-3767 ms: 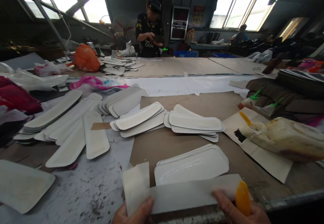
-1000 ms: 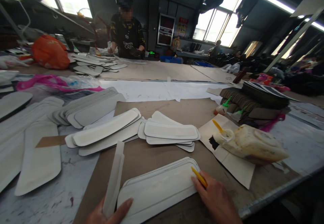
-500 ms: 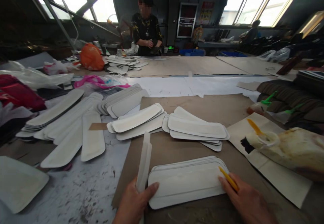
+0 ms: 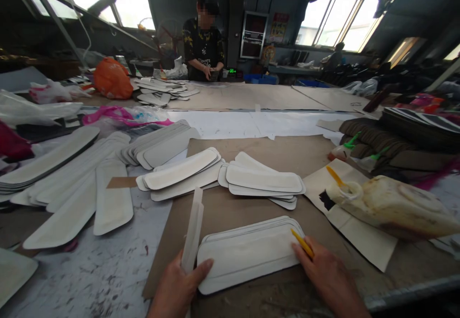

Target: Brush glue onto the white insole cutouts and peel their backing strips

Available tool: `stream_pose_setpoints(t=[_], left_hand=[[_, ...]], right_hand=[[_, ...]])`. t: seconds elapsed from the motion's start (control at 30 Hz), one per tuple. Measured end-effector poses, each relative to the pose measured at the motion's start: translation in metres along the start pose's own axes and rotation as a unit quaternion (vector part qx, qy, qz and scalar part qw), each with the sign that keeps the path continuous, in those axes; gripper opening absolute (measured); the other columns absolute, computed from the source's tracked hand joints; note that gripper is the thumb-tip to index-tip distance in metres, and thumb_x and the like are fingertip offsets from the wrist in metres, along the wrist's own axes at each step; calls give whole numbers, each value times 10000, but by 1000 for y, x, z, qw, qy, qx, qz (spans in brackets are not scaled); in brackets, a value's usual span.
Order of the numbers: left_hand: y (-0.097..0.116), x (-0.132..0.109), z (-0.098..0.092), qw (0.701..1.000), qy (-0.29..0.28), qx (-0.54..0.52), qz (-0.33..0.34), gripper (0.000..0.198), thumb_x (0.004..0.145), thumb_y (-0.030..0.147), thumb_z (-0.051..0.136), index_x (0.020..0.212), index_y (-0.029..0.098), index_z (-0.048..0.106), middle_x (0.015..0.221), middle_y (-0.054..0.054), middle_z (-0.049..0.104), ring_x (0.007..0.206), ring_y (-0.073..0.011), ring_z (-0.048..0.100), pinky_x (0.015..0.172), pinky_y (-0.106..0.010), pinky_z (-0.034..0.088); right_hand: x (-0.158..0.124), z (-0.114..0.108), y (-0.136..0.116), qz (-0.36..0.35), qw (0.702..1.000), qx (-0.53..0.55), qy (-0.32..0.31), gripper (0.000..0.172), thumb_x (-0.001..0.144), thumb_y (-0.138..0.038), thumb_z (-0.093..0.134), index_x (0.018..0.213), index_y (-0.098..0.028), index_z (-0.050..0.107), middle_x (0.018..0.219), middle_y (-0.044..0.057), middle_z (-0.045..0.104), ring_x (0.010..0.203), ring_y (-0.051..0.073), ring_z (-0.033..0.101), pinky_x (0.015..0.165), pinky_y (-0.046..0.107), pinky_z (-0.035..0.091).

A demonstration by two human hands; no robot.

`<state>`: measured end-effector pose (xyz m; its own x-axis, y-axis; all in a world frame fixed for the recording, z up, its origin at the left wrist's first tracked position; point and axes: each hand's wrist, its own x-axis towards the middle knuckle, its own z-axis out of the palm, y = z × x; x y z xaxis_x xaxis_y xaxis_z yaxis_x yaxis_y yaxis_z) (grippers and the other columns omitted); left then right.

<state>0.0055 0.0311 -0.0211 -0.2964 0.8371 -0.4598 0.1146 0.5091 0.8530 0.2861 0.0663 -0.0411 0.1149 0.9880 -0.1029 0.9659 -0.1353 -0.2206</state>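
A stack of long white panels [image 4: 247, 258] with rounded corners lies before me on brown paper. My left hand [image 4: 176, 284] is closed around narrow whitish strips [image 4: 193, 227] that stand up at the stack's left end; its thumb rests on the panel's corner. At the other end, my right hand [image 4: 330, 275] pinches a yellow stick-like tool [image 4: 302, 244], its tip over the top panel. That hand's fingertips touch the panel's right edge. Behind the stack lie two overlapping piles of similar panels, the left pile [image 4: 183, 169] and the right pile [image 4: 264, 179].
To the right lies a stained plastic jug [image 4: 402, 207], a yellow spatula [image 4: 335, 176] in its opening. More white panels [image 4: 72, 188] spread leftward. Brown stacked pieces [image 4: 381, 140] and small bottles [image 4: 343, 150] sit at right. A person [image 4: 204, 40] stands across the table.
The view has swung to the right, so the scene sits further left. Both hands keep their hold on the strips and the yellow tool, with little movement against the stack.
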Motion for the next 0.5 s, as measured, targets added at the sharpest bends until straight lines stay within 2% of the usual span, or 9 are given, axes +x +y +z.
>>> stream_pose_setpoints(t=[0.13, 0.33, 0.5], left_hand=[[-3, 0, -1, 1000, -24, -8, 11, 417, 593, 432, 613, 891, 142, 588, 784, -48, 721, 793, -250, 645, 692, -288, 498], [-8, 2, -2, 1000, -27, -2, 3, 438, 589, 432, 625, 922, 152, 576, 779, -47, 720, 779, -260, 650, 663, -297, 500], [-15, 6, -3, 999, -26, 44, 7, 508, 585, 508, 595, 939, 144, 566, 813, -83, 718, 850, -296, 641, 728, -338, 501]], right_hand=[[-3, 1, -2, -9, 1000, -6, 17, 254, 877, -353, 348, 732, -224, 511, 622, 33, 628, 606, 213, 610, 518, 256, 340], [-4, 1, -2, -21, 999, -19, 26, 249, 883, -341, 345, 717, -225, 491, 607, 29, 624, 594, 215, 611, 517, 259, 339], [-3, 1, 0, -18, 1000, -10, 8, 217, 864, -330, 387, 724, -224, 514, 637, 27, 631, 617, 203, 626, 500, 241, 332]])
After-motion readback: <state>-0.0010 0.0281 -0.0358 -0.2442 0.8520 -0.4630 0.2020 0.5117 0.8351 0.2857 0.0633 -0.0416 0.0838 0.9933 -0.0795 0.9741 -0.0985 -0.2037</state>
